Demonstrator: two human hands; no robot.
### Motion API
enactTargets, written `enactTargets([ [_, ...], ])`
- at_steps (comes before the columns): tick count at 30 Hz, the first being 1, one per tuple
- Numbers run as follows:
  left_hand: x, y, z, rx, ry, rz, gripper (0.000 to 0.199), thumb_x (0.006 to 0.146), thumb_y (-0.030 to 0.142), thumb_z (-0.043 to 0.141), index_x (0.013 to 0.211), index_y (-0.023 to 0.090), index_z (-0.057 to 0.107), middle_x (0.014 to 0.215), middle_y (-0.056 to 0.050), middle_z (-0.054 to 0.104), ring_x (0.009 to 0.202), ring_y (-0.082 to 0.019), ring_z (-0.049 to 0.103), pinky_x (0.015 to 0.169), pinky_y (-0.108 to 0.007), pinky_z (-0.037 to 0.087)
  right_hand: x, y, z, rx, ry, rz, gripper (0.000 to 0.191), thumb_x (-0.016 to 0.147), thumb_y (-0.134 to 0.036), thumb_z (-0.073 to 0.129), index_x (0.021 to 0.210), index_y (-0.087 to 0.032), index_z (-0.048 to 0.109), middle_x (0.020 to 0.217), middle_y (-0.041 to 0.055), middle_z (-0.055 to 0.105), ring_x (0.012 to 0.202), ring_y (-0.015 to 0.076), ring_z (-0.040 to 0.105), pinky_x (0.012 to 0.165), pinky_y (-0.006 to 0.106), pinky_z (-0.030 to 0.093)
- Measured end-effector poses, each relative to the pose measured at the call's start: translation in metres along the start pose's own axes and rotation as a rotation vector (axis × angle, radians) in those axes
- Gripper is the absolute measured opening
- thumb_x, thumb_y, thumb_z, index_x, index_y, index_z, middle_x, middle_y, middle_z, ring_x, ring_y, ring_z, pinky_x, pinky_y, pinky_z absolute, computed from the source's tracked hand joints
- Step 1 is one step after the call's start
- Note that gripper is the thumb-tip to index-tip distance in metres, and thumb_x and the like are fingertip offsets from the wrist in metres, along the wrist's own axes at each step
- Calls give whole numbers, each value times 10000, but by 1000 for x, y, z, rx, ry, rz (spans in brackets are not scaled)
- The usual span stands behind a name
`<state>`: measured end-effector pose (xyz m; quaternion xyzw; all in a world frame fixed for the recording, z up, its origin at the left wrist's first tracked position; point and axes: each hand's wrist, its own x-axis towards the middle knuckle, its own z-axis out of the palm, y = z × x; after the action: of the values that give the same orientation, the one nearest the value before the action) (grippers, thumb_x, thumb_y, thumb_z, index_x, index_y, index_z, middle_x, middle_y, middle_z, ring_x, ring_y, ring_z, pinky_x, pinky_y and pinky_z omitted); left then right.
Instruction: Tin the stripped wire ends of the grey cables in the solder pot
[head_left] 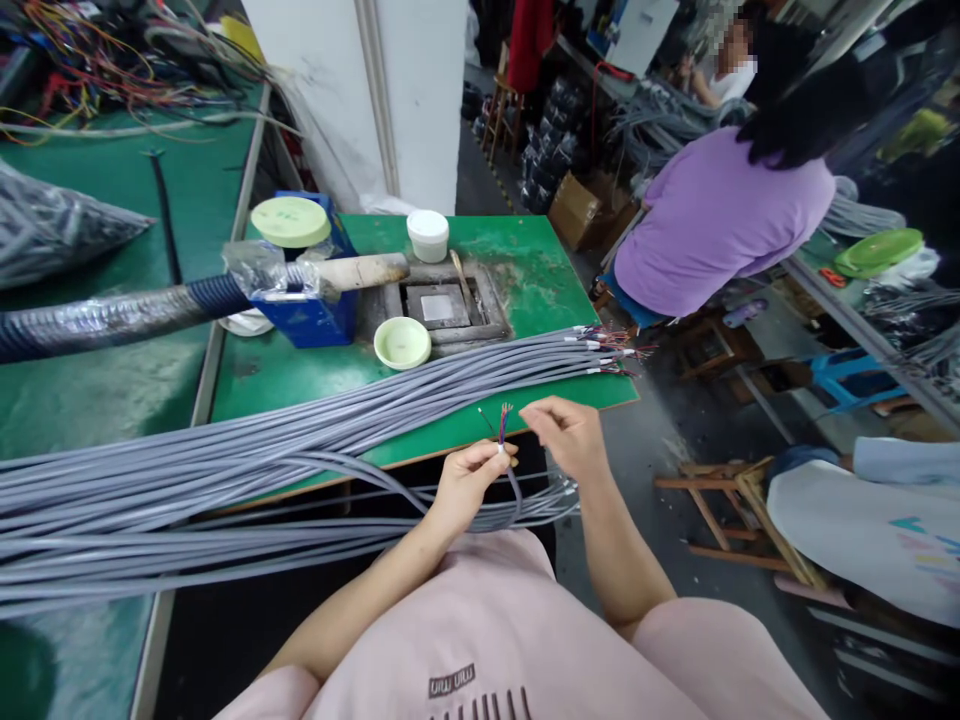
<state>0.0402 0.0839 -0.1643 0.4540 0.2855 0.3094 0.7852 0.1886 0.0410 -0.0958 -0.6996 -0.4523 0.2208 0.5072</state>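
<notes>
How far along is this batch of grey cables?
Done: the row of grey cables on the table shows coloured wires and white tips at its ends. In hand: the left hand grips one cable, its coloured wires exposed, with the right hand beside them. Remaining: the lower cable ends, though their state is hard to tell.

The person is wearing a loose pale pink T-shirt (480,620) with short, wide sleeves, the left sleeve (281,695) and right sleeve (712,660) both plain. Dark boxed lettering (452,681) is showing on the chest, too small to read, above a row of dark vertical bars (480,706) running off the frame. The left forearm (352,600), right forearm (622,540), left hand (469,487) and right hand (566,437) are bare.
</notes>
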Motion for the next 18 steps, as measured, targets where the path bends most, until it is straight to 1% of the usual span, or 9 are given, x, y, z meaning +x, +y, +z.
enactTargets([
  [1, 1, 0, 0, 7, -8, 22, 207, 710, 383, 748, 763, 184, 754, 738, -25, 674, 680, -122, 575, 697, -251, 464, -3, -2, 4, -45, -50, -17, 188, 784, -349, 651, 722, -177, 695, 489, -46, 534, 448, 80, 444, 451, 208, 349],
  [2, 1, 1, 1, 17, -22, 41, 197, 716, 374, 745, 748, 181, 750, 706, -15, 656, 663, -115, 559, 686, -245, 455, -5, -5, 8, -84, -69, -41, 190, 786, -345, 649, 709, -177, 689, 492, -44, 543, 454, 80, 450, 460, 205, 359],
  [4, 2, 2, 1, 31, -44, 64, 183, 726, 359, 741, 732, 177, 748, 674, -5, 635, 644, -104, 536, 675, -238, 443, -9, -8, 16, -139, -47, -102, 228, 821, -337, 614, 670, -176, 671, 505, -35, 559, 473, 80, 467, 490, 202, 381],
  [6, 2, 3, 1, 6, -37, 55, 177, 725, 354, 745, 749, 179, 753, 695, -7, 647, 648, -101, 539, 674, -232, 446, -12, -9, 20, -159, -4, -156, 273, 858, -320, 571, 645, -176, 662, 556, -17, 605, 505, 84, 505, 518, 201, 402],
  [9, 3, 6, 0, -122, 9, -20, 220, 687, 372, 780, 804, 186, 764, 728, -16, 681, 654, -95, 560, 667, -216, 462, -14, -8, 20, -124, 4, -187, 228, 871, -294, 564, 717, -186, 693, 648, -3, 678, 518, 91, 557, 517, 202, 427],
  [12, 5, 12, -1, -302, 37, -117, 302, 614, 395, 827, 807, 172, 763, 704, -30, 699, 609, -90, 579, 631, -207, 480, -15, -3, 13, -118, 6, -237, 167, 877, -261, 565, 825, -204, 713, 711, 2, 706, 521, 98, 581, 532, 217, 459],
  [14, 7, 17, -1, -404, 35, -161, 326, 589, 387, 844, 796, 152, 757, 693, -42, 703, 593, -92, 594, 615, -203, 492, -15, 1, 9, -146, 4, -329, 163, 884, -218, 558, 948, -221, 707, 751, 7, 707, 577, 112, 608, 584, 238, 488],
  [16, 8, 23, -3, -477, 30, -183, 330, 594, 364, 847, 809, 134, 747, 693, -46, 703, 592, -91, 605, 603, -194, 499, -14, 4, 6, -172, -21, -482, 258, 887, -161, 540, 1090, -253, 670, 821, 18, 708, 688, 135, 635, 666, 276, 514],
  [18, 9, 28, -6, -534, 18, -185, 318, 617, 338, 839, 827, 124, 734, 689, -39, 697, 594, -88, 610, 591, -184, 503, -14, 7, 6, -203, -81, -650, 369, 881, -114, 527, 1191, -289, 621, 943, 38, 707, 843, 163, 644, 769, 330, 527],
])
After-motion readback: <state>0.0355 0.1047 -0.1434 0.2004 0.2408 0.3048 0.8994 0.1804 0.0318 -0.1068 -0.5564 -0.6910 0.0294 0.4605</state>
